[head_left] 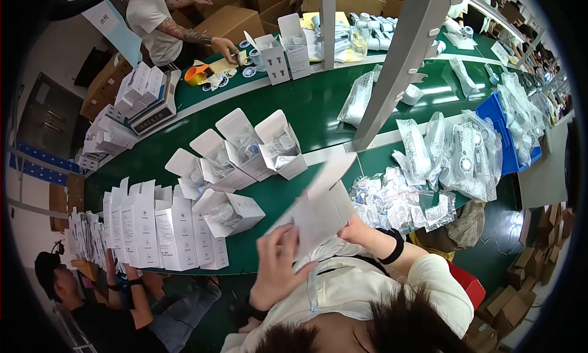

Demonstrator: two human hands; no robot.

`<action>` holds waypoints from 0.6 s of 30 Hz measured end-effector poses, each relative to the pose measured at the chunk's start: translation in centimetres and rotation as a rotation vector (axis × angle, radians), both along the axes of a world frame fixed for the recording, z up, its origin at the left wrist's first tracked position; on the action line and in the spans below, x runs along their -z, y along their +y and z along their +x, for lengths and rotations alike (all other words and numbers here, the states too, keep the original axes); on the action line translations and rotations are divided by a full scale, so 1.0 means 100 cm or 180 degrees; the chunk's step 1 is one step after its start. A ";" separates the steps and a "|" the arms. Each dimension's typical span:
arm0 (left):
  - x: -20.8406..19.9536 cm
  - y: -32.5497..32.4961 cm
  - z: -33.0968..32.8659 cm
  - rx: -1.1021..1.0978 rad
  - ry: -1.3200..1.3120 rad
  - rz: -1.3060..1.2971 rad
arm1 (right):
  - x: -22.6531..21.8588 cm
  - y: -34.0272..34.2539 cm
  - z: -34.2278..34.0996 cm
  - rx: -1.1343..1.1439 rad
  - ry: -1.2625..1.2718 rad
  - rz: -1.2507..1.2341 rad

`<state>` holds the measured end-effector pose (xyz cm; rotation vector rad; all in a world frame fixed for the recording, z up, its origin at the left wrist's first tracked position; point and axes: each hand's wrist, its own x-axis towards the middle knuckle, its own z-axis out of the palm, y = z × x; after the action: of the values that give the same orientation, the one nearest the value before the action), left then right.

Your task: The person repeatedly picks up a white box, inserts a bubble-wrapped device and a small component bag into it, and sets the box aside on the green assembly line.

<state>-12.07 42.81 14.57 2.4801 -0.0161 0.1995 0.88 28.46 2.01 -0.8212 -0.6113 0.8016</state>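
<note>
A white carton (pixel 324 221) is between my hands in front of my chest, tilted, its upper flap raised and smeared by motion. My left hand (pixel 275 264) presses its fingers against the carton's left side, thumb apart. On the right, my right hand (pixel 355 229) grips the carton's lower corner. Inside the carton I cannot make anything out. Just left of it on the green table stands an open white box (pixel 245 213) holding a bubble-wrapped item. More open boxes (pixel 283 150) with wrapped items stand behind that one.
Several upright white cartons (pixel 177 236) stand at the left. Right of my hands lie small clear packets (pixel 392 200) and bubble-wrapped parts (pixel 468 157), beside a blue bin (pixel 505 138). A grey metal post (pixel 398 71) rises from the table. Co-workers are at the far side (pixel 147 22) and lower left (pixel 79 304).
</note>
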 end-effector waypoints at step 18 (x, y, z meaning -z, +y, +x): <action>0.091 0.018 0.077 0.0097 0.0121 -0.0878 | 0.044 0.022 0.327 0.1938 -0.0443 -0.3969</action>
<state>-4.33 44.57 5.46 2.2068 -0.0096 0.1319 33.60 30.62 -2.36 -2.0855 0.1276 0.4929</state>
